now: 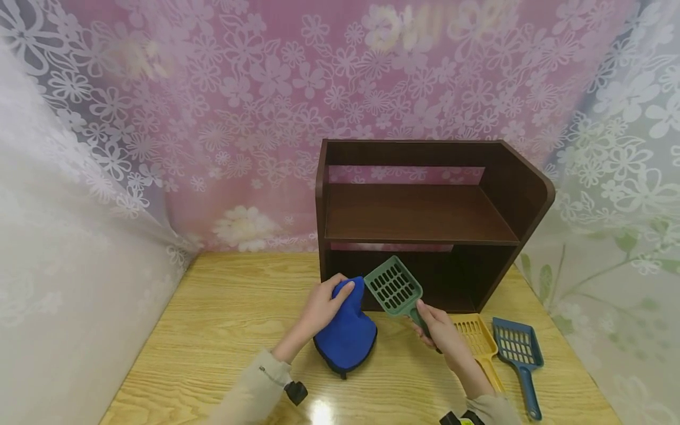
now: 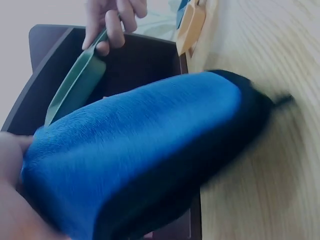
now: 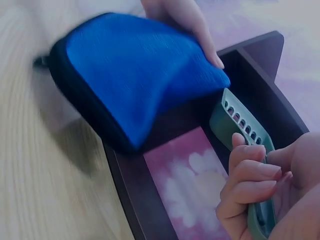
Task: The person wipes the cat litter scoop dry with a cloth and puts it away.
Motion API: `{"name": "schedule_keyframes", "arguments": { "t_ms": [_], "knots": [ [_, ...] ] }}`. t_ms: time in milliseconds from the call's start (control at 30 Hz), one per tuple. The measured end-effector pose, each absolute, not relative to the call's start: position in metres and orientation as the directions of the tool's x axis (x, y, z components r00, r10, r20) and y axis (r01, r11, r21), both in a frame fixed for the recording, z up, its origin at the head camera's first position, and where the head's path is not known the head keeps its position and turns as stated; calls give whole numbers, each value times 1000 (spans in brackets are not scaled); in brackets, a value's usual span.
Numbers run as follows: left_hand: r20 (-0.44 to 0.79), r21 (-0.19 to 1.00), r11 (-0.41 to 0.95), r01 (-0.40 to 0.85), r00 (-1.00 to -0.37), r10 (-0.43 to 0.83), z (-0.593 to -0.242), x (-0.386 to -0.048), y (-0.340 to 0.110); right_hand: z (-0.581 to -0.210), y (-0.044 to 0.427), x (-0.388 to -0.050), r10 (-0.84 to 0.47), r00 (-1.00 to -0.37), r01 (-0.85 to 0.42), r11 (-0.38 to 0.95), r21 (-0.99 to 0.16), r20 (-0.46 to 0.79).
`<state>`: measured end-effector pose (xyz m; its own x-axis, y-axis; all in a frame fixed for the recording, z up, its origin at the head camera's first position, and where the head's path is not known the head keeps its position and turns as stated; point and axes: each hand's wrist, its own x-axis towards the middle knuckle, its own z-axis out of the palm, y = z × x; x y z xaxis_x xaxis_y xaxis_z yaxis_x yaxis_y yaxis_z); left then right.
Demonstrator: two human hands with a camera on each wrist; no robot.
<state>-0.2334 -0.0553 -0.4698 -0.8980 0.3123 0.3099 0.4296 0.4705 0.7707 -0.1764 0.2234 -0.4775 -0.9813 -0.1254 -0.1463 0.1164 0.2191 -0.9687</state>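
Note:
My left hand [image 1: 319,304] pinches the top end of a blue plush cleaning mitt [image 1: 347,339] with black edging and a small loop at its lower end. The mitt hangs down in front of the shelf. In my right hand [image 1: 440,326] is the handle of a green slotted litter scoop [image 1: 394,286], its head tilted up and toward the left. The scoop's front corner is close to the mitt's upper edge; in the right wrist view, the scoop [image 3: 240,120] seems to meet the mitt [image 3: 135,65], though contact is hard to tell.
A dark brown two-tier shelf [image 1: 419,212] stands at the back of the wooden table [image 1: 228,330]. To the right lie a yellow slotted scoop [image 1: 475,336], partly behind my right forearm, and a dark blue one [image 1: 517,348]. Floral curtains [image 1: 255,118] surround the table.

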Motion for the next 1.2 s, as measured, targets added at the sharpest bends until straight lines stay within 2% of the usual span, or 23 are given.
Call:
{"name": "schedule_keyframes", "arguments": {
  "t_ms": [133,400,933,1200],
  "knots": [
    [355,777,476,413,-911,210,-473,-231,-46,-481,214,-174,-115,-984,120,149,-982,-137],
    [367,783,492,380,-922,128,-477,-224,-27,-484,192,-173,-48,-988,144,44,-989,-146],
    [299,849,393,354,-934,196,-491,-199,-1,-478,171,-179,63,-995,71,-6,-997,-72],
    [324,857,383,346,-938,122,-493,-204,-1,-479,166,-176,44,-995,88,-17,-996,-88]
  ]
}}
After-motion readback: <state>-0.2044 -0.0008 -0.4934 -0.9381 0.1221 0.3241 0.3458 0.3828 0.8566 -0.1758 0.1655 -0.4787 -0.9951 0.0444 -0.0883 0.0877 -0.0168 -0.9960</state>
